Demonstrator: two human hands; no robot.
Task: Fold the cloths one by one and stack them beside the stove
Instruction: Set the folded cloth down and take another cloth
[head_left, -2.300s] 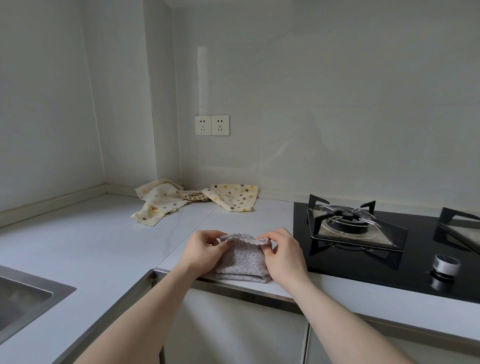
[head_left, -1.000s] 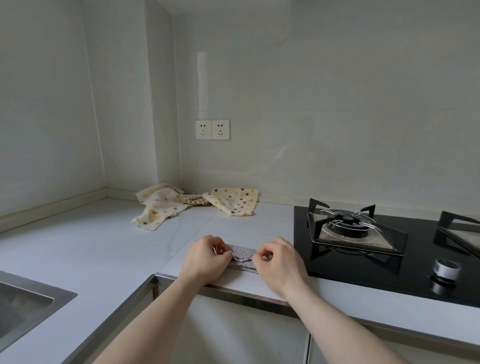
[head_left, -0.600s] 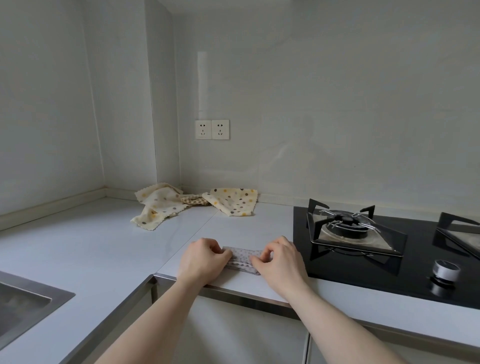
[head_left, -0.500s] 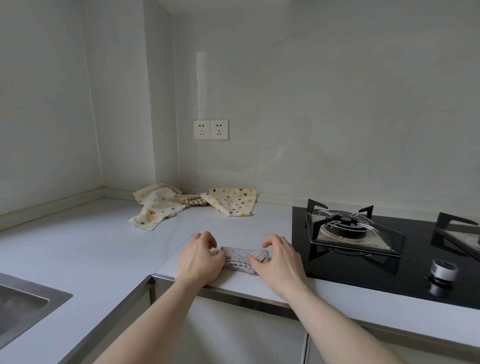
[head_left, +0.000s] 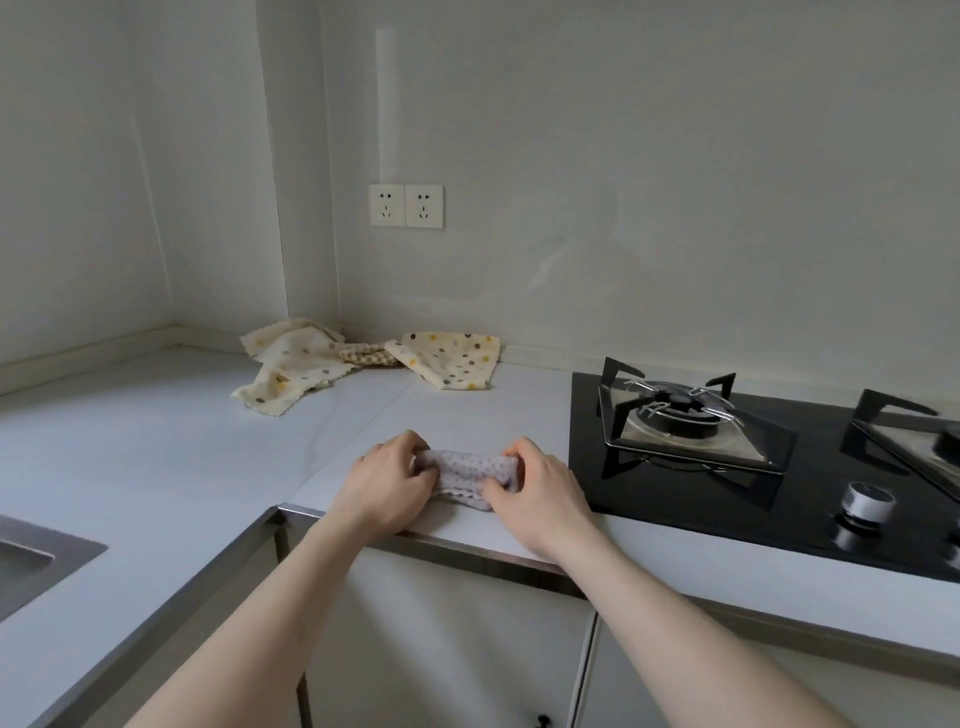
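Your left hand (head_left: 387, 480) and right hand (head_left: 540, 486) each grip one end of the small grey dotted cloth (head_left: 470, 470), fingers curled round it, and it sits on the white tabletop (head_left: 156, 452) near the front edge, just left of the black glass stove (head_left: 675, 499). A couple of seconds ago you held it up as a taller panel; it has since been doubled down into a narrow strip, and half a second ago your fingers were looser on its ends. That puts this cloth, by my reckoning, at or near its last fold, lying about where the stack should begin. The cream dotted cloths (head_left: 363, 361) in the back corner are unfolded and have not moved, so most of the task is ahead. The only container in view is the steel sink (head_left: 31, 558) at far left; only its corner shows, and what it holds cannot be told
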